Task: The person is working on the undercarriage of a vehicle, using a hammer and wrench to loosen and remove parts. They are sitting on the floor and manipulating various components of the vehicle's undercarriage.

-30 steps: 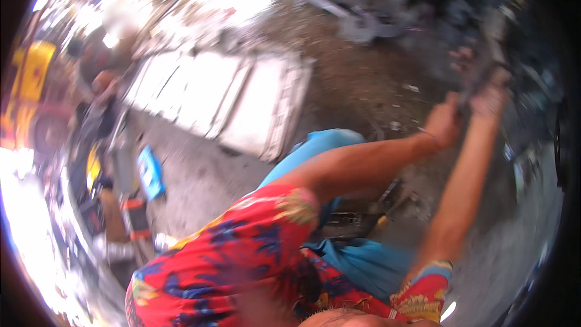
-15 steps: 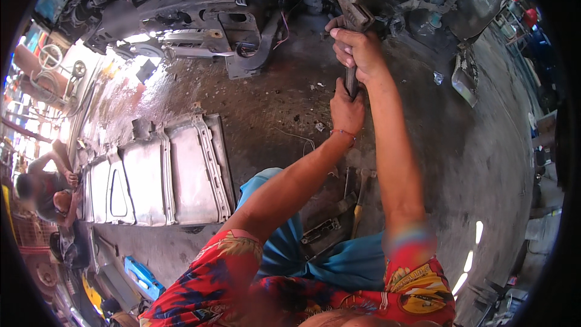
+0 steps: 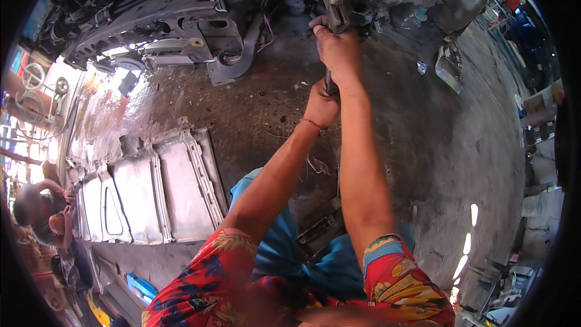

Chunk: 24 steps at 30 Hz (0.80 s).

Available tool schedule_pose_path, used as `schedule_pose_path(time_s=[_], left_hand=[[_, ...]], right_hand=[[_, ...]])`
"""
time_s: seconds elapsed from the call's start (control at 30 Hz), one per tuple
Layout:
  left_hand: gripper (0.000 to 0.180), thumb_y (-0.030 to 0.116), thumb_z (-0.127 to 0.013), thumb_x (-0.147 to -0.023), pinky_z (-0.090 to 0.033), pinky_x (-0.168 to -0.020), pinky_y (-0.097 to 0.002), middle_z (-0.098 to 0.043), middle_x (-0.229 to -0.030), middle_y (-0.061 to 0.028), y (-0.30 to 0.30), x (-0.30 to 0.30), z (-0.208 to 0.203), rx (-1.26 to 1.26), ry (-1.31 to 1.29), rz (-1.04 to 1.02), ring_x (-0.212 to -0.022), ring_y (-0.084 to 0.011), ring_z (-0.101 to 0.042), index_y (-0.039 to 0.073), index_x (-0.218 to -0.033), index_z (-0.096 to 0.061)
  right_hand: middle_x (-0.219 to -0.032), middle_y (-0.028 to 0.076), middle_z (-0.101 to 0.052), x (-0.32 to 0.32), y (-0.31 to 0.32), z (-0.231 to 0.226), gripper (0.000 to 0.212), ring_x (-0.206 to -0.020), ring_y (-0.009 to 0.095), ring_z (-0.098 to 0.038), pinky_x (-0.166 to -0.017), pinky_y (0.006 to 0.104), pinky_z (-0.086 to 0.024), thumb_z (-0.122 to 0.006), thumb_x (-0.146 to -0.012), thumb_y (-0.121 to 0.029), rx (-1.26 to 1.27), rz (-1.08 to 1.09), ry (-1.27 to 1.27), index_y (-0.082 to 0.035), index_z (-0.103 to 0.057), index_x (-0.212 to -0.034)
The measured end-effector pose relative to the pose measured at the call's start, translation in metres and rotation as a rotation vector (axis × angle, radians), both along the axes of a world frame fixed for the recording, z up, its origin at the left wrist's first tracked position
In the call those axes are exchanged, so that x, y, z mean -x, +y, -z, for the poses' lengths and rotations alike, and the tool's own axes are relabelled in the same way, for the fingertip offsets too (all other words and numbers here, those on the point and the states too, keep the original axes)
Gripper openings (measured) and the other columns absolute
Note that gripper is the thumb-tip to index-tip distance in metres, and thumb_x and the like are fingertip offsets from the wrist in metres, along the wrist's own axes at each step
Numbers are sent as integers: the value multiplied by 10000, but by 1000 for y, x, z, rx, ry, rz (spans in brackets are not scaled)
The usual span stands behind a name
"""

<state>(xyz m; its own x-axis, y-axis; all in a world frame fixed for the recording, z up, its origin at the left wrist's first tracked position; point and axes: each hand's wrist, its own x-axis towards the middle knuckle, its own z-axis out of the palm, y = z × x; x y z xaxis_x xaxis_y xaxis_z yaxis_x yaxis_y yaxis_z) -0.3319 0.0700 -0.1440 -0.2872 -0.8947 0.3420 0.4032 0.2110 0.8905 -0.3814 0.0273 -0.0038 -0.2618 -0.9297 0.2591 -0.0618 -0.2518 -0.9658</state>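
Both my hands are closed around a heavy, worn metal wrench, which stands out from me towards the dark vehicle frame at the top. My right hand grips it just below its thick head. My left hand, with a thin red bracelet at the wrist, is wrapped round the handle's lower end. The wrench head lies against or very near the dark vehicle parts; whether its jaws are on something cannot be made out. To its left is a curved metal bracket with hanging wires.
A large ribbed metal panel lies on the floor at left, with another person crouching beyond it. Crumpled dark sheet metal hangs at upper right. A blue object lies at lower left. Metal parts lie near my knees.
My hands and the wrench have swung left, and the wrench now looks more upright. My right forearm has come closer to my left. The whole view has shifted slightly.
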Motion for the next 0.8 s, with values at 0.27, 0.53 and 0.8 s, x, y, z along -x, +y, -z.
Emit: schedule_pose_path(time_s=[0.27, 0.53, 0.8], left_hand=[[196, 28, -750, -959, -537, -915, -301, -758, -1118, -3, -1, -25, -4, 28, -30, 219, -1017, -73, -649, -2, -1146, -700], [157, 58, -780, -935, -541, -818, -288, -761, -1034, 12, 5, -38, -8, 36, -26, 305, -936, -47, -639, 21, -1075, -721], [218, 26, -703, -914, -529, -841, -298, -739, -971, -14, 44, 25, -25, -65, -53, -12, -924, -75, -634, -19, -1124, -664]], right_hand=[[-894, 163, -760, -16, 0, 6, 119, -838, 299, -737, -779, 395, -552, -628, -922, -28, 39, 302, 176, -7, -734, -971], [-809, 106, -725, -21, 10, 6, 101, -728, 222, -680, -733, 376, -537, -652, -906, 8, 146, 475, 299, -37, -734, -942], [-711, 29, -633, 31, 41, -28, 109, -574, 143, -573, -530, 329, -456, -637, -891, 13, -1, -78, -50, -33, -717, -950]])
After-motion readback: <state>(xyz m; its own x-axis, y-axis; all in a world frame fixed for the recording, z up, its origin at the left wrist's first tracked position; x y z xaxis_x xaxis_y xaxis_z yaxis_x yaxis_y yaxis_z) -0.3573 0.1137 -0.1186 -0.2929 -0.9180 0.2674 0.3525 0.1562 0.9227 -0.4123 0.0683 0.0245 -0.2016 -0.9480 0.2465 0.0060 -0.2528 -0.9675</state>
